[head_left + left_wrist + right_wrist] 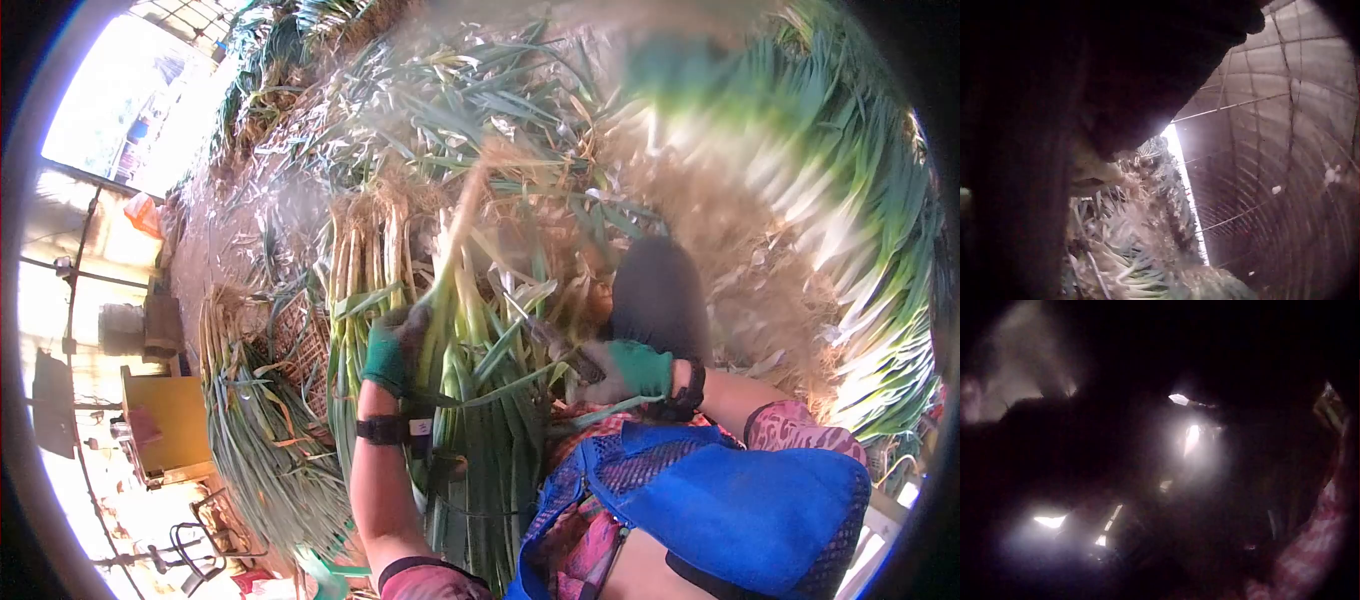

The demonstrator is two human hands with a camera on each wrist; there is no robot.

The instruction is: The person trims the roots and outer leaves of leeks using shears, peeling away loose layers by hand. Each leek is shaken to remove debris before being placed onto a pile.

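Observation:
In the head view my left hand (396,350), in a green and grey glove, grips a green onion stalk (440,290) whose blurred roots point up. My right hand (628,370), gloved alike, has its fingers round the dark handle of a knife (540,325); its narrow blade points up and left towards the stalks. Under both hands lies a bundle of green onions (490,450), leaves towards my body. The left wrist view shows a dark glove shape (1166,69) over much of the frame; the right wrist view is mostly dark.
More green onions with roots up lie left of my left hand (375,250), with another pile (265,430) farther left. A long row (850,200) curves along the right. Loose leaves (480,95) litter the ground ahead. A yellow board (165,420) stands at far left.

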